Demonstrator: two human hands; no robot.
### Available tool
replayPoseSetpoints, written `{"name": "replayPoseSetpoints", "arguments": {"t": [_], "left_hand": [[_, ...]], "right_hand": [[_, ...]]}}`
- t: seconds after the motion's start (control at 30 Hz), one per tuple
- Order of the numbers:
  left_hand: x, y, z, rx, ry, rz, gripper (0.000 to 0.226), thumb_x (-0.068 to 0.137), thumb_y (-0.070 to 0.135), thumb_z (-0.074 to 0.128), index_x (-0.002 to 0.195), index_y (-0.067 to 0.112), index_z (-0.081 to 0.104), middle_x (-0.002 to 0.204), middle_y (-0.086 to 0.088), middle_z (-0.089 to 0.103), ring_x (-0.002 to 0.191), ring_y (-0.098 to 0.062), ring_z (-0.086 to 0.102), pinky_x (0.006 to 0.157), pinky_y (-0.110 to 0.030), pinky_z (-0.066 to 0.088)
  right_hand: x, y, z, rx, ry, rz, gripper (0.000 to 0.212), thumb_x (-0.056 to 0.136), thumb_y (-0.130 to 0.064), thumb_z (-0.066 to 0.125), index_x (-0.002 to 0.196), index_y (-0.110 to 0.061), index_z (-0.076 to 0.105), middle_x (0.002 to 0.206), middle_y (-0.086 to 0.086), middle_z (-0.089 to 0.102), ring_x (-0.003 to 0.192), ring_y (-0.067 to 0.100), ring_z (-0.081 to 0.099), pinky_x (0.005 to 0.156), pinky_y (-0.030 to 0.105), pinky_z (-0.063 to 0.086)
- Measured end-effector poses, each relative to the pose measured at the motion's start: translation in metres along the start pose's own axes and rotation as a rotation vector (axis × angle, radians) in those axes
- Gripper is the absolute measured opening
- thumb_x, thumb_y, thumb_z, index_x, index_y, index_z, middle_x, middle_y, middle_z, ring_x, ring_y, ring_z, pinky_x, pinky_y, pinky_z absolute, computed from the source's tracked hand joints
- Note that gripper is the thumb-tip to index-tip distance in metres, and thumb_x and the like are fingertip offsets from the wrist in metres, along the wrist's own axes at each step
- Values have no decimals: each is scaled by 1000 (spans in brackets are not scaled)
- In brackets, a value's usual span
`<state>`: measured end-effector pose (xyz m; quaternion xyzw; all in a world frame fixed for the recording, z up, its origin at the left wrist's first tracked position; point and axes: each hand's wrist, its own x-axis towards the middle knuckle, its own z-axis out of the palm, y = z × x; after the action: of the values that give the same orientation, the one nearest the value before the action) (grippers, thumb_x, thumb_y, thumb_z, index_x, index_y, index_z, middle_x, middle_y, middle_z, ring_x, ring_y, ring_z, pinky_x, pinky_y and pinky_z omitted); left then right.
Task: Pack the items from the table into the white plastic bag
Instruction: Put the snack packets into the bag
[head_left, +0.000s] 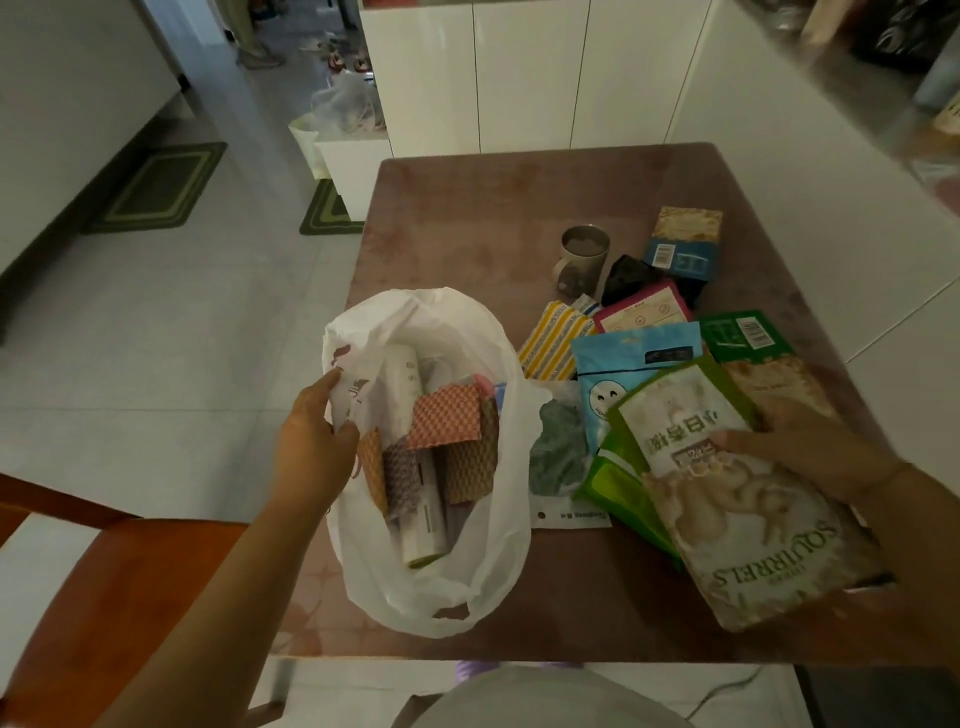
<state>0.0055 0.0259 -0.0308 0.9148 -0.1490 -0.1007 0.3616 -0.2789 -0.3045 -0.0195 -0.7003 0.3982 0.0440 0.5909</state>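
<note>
Left hand (311, 447) fingers grip white plastic bag (426, 312) rim, holding it open; right hand (821, 447) fingers grip green-and-beige snack pouch (727, 519) for insertion.

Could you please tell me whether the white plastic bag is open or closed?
Open: the left hand holds the rim of the white plastic bag, and checkered cloths show inside.

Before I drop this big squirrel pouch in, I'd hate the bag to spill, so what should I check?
1. Bag mouth open: ok, left hand holds the rim of the white plastic bag.
2. Grip on squirrel pouch: ok, right hand pinches its edge.
3. Room inside: cannot tell, checkered boxes and a tube fill much of it.
4. Pouch free of neighbours: not ok, it overlaps a green packet.
5. Bag supported: ok, it rests on the table.
</note>
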Motion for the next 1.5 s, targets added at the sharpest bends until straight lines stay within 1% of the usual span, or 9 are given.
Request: {"name": "replayPoseSetpoints", "arguments": {"t": [0.1,0.23,0.53,0.67,0.77,0.93,1.13,1.37,1.5], "left_hand": [[1,-4,-2,-16,-7,-29,55,89,17,58,139,28,38,112,-10,65,75,-20,66,73,-43,58],[0,-7,-3,-32,-10,-21,55,90,21,57,140,30,36,98,-3,65,66,-8,64,62,-29,55],[-1,-12,-12,-62,15,-8,55,90,18,57,140,31,37,77,11,61,55,0,63,38,-6,42],[-1,-11,-13,-36,15,6,56,90,16,57,140,30,36,77,11,60,56,0,62,37,-5,40],[-1,-11,-12,-40,12,17,56,90,16,57,140,32,36,82,9,62,56,2,62,38,-6,42],[2,-11,-10,-42,6,8,58,90,18,57,141,30,34,91,5,62,65,0,62,49,-13,48],[5,-13,-5,-40,-8,4,57,91,17,56,141,32,35,96,3,62,66,-1,61,47,-12,46],[7,-14,2,-26,-20,-11,57,91,17,56,141,31,34,105,0,63,66,-1,59,44,-9,43],[7,-10,5,-30,-23,-20,58,91,15,56,142,31,33,114,-5,64,70,-8,61,58,-25,53]], "right_hand": [[14,-44,20,239,-3,-94,20,86,-8,61,104,-15,63,96,7,74,77,18,73,59,28,59],[44,-97,78,368,-108,-158,25,87,-8,60,113,-8,61,99,9,73,82,21,72,68,33,60],[88,-122,228,152,-9,-220,32,86,-9,63,118,-4,60,120,17,65,108,30,62,94,45,51],[96,-114,265,-56,74,-247,18,89,-18,55,105,-11,53,100,4,61,98,25,59,77,31,48],[95,-111,277,-121,-53,-295,30,91,-14,49,121,-10,48,101,4,57,104,27,57,77,26,45],[84,-106,265,-284,-353,-352,44,90,-10,56,133,-7,48,130,14,55,121,26,51,105,41,42],[68,-79,165,-225,270,-505,15,89,-13,58,102,-15,64,104,1,64,98,16,59,80,18,48],[54,32,83,-827,215,-35,75,65,-47,79,123,-16,45,123,8,52,108,26,55,88,42,49],[57,54,77,-700,79,41,80,63,-45,81,125,-16,39,126,8,51,109,24,54,87,36,48]]}}
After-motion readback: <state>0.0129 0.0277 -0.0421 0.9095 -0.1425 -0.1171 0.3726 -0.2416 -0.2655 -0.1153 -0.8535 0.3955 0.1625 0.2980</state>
